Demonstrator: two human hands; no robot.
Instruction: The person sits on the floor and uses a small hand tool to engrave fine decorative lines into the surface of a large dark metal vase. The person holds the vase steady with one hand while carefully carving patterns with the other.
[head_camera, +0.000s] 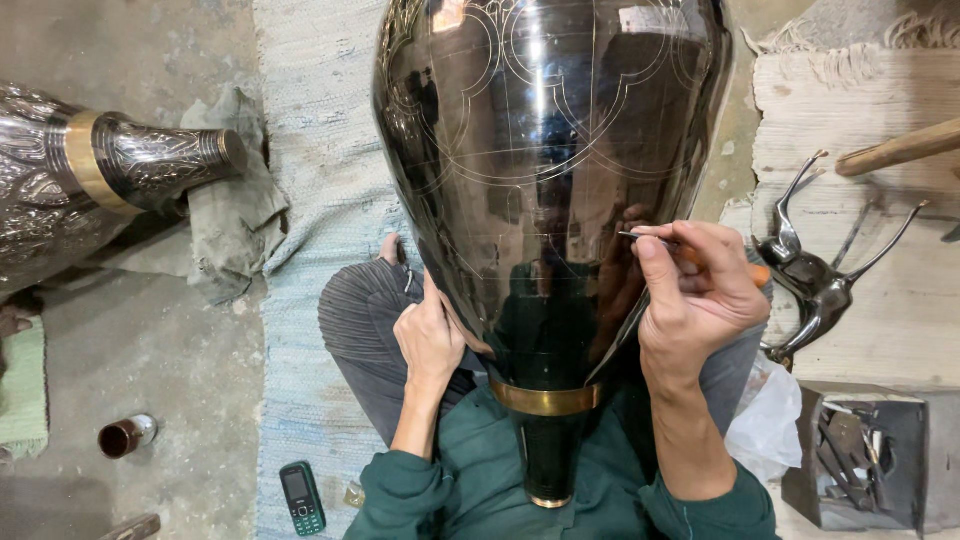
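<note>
Vase (550, 150): glossy black w/ thin pale scratched arch lines, gold band. 2nd vase (90, 170): silver floral engraving, gold band. Rug (310, 150) pale blue. Sleeves (410, 495) dark green.
</note>
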